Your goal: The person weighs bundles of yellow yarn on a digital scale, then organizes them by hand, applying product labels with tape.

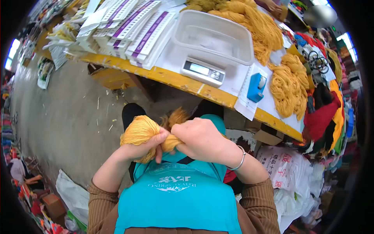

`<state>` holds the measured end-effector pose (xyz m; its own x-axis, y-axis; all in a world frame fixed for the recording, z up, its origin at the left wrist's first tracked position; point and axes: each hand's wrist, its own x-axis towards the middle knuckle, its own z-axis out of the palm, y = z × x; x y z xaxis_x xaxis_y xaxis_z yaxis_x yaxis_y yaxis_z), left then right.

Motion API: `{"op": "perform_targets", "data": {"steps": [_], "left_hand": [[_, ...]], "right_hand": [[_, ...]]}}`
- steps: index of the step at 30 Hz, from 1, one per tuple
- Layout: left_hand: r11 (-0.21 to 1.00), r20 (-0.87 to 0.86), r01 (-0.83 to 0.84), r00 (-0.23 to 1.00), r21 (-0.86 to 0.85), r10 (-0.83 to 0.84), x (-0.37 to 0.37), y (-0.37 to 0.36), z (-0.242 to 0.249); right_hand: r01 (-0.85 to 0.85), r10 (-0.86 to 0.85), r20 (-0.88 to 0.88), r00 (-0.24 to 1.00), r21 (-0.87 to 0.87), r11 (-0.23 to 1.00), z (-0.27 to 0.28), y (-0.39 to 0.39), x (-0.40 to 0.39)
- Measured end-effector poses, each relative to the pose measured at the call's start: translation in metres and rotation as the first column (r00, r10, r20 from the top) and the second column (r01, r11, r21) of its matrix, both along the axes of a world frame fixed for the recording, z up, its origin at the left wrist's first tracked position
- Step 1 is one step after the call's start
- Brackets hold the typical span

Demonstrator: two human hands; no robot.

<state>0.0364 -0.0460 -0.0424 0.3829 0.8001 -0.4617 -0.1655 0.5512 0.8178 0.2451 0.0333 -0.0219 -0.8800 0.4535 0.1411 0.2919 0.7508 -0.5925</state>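
Note:
A bundle of golden-yellow yarn (139,132) is held over my lap, in front of a turquoise apron (177,202). My left hand (150,145) wraps round its middle, with a rounded, fanned-out mass of strands bulging on the left. Close beside it, my right hand (200,139) is closed round the twisted, narrower part of the same yarn, back of the hand upward. A silver bracelet (242,158) circles the right wrist. Just behind the hands shows a brownish loose tuft (177,117).
A yellow-edged table (167,79) stands ahead, bearing a digital scale (203,71), a clear plastic tub (212,35), printed card stacks (146,37), a blue tape dispenser (256,87) and yarn skeins (289,85). White plastic bags (290,171) lie at right. Another person's hand (272,6) shows at top right.

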Motion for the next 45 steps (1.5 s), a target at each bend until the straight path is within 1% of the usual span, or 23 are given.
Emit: {"op": "perform_targets", "data": {"steps": [1, 2, 3, 4, 6, 7, 8, 9, 10, 12, 13, 17, 19, 21, 24, 27, 29, 30, 33, 35, 36, 39, 45], "left_hand": [[0.996, 0.001, 0.055, 0.998, -0.075, -0.055, 0.001, 0.003, 0.004], [0.99, 0.051, 0.104, 0.994, -0.093, -0.099, 0.001, 0.003, 0.002], [0.982, 0.102, 0.151, 0.985, -0.11, -0.14, -0.001, 0.002, -0.001], [0.967, 0.132, 0.223, 0.969, -0.122, -0.207, -0.001, 0.003, -0.002], [0.952, 0.231, 0.282, 0.94, -0.117, -0.25, 0.0, 0.001, -0.008], [0.952, 0.261, 0.279, 0.935, -0.127, -0.239, 0.0, 0.0, -0.011], [0.95, 0.26, 0.287, 0.933, -0.126, -0.248, 0.0, -0.002, -0.014], [0.96, 0.257, 0.248, 0.943, -0.128, -0.21, 0.0, -0.004, -0.016], [0.969, 0.255, 0.209, 0.952, -0.13, -0.171, 0.001, -0.004, -0.017], [0.975, 0.235, 0.177, 0.962, -0.138, -0.141, 0.005, -0.003, -0.016], [0.979, 0.214, 0.138, 0.971, -0.151, -0.104, 0.006, -0.003, -0.015], [0.978, 0.209, 0.126, 0.974, -0.167, -0.09, 0.003, -0.004, -0.019], [0.99, 0.181, 0.066, 0.982, -0.124, -0.043, 0.002, -0.006, -0.02], [0.991, 0.196, 0.075, 0.979, -0.11, -0.052, -0.001, -0.004, -0.021], [0.99, 0.216, 0.092, 0.974, -0.108, -0.067, -0.003, -0.003, -0.022], [0.988, 0.214, 0.099, 0.974, -0.119, -0.072, -0.003, -0.001, -0.019], [0.988, 0.211, 0.097, 0.975, -0.121, -0.07, -0.003, 0.0, -0.019], [0.989, 0.222, 0.099, 0.972, -0.113, -0.072, -0.003, 0.0, -0.02], [0.991, 0.234, 0.085, 0.971, -0.107, -0.058, -0.003, 0.0, -0.019], [0.991, 0.231, 0.073, 0.972, -0.111, -0.046, -0.004, 0.0, -0.019], [0.991, 0.227, 0.077, 0.973, -0.106, -0.051, -0.004, 0.001, -0.019], [0.991, 0.214, 0.082, 0.975, -0.105, -0.058, -0.002, 0.003, -0.017], [0.992, 0.23, 0.069, 0.972, -0.104, -0.044, -0.002, 0.001, -0.018]], "right_hand": [[0.018, -0.018, 0.0, 1.0, 0.001, 1.0, 0.0, 0.001, 0.009], [-0.012, 0.014, 0.01, 1.0, -0.206, 0.979, -0.001, 0.001, 0.019], [-0.041, 0.049, 0.011, 0.999, -0.404, 0.914, -0.003, 0.002, 0.03], [-0.072, 0.057, -0.045, 0.997, -0.483, 0.873, -0.012, 0.005, 0.042], [0.118, -0.208, -0.232, 0.95, -0.349, 0.93, -0.022, 0.024, 0.071], [0.434, -0.555, -0.154, 0.818, -0.467, 0.77, -0.037, 0.033, 0.088], [0.706, -0.772, -0.176, 0.611, -0.321, 0.632, -0.034, 0.048, 0.1], [0.857, -0.832, -0.34, 0.439, -0.12, 0.501, -0.055, 0.071, 0.122], [0.925, -0.853, -0.401, 0.334, -0.032, 0.378, -0.066, 0.089, 0.138], [0.944, -0.845, -0.425, 0.326, 0.104, 0.312, -0.086, 0.113, 0.157], [0.942, -0.87, -0.374, 0.322, 0.036, 0.333, -0.096, 0.119, 0.161], [0.943, -0.887, -0.365, 0.284, -0.063, 0.328, -0.122, 0.122, 0.164], [0.942, -0.896, -0.338, 0.287, -0.072, 0.328, -0.12, 0.112, 0.161], [0.941, -0.905, -0.312, 0.29, -0.077, 0.329, -0.118, 0.103, 0.158], [0.937, -0.887, -0.35, 0.3, -0.065, 0.343, -0.118, 0.091, 0.156], [0.931, -0.904, -0.313, 0.29, -0.126, 0.343, -0.114, 0.083, 0.154], [0.936, -0.872, -0.399, 0.284, -0.082, 0.343, -0.11, 0.078, 0.151], [0.936, -0.872, -0.399, 0.284, -0.081, 0.343, -0.106, 0.073, 0.152], [0.964, -0.771, -0.589, 0.243, 0.234, 0.125, -0.093, 0.051, 0.153], [0.931, -0.86, -0.369, 0.352, 0.042, 0.363, -0.093, 0.029, 0.152], [0.885, -0.801, -0.393, 0.451, 0.086, 0.457, -0.088, 0.029, 0.141], [0.822, -0.775, -0.276, 0.569, 0.215, 0.527, -0.107, 0.031, 0.141], [0.824, -0.79, -0.252, 0.559, 0.274, 0.495, -0.112, 0.037, 0.135]]}}
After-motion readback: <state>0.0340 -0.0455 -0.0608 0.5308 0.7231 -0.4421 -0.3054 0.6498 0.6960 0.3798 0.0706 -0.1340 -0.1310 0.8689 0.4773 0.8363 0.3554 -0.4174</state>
